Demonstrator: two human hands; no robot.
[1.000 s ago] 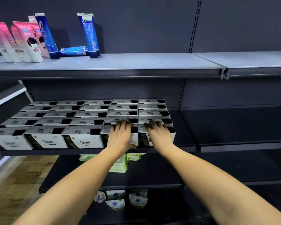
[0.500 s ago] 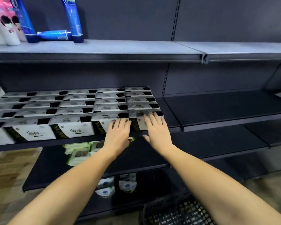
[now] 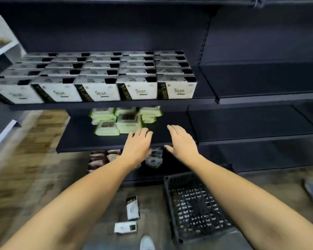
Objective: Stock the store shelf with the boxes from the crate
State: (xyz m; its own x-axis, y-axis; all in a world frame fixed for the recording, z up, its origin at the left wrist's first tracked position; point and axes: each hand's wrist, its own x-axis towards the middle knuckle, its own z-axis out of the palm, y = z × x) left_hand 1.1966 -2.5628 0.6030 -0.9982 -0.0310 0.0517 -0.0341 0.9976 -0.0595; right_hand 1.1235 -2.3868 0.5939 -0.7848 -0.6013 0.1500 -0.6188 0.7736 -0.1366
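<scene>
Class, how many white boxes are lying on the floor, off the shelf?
2. One box lies on the floor just left of the crate; the second box lies nearer the person, below the first. Others may be hidden from view.

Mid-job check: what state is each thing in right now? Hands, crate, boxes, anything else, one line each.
left hand: open, holding nothing, in front of the lower shelf
right hand: open, holding nothing
shelf boxes: standing in tidy rows, five across, front row at the shelf edge
crate: on the floor, mesh bottom showing, no boxes visible inside
floor boxes: two lying on the floor left of the crate, unshelved
green packs: piled loosely on the lower shelf
</scene>
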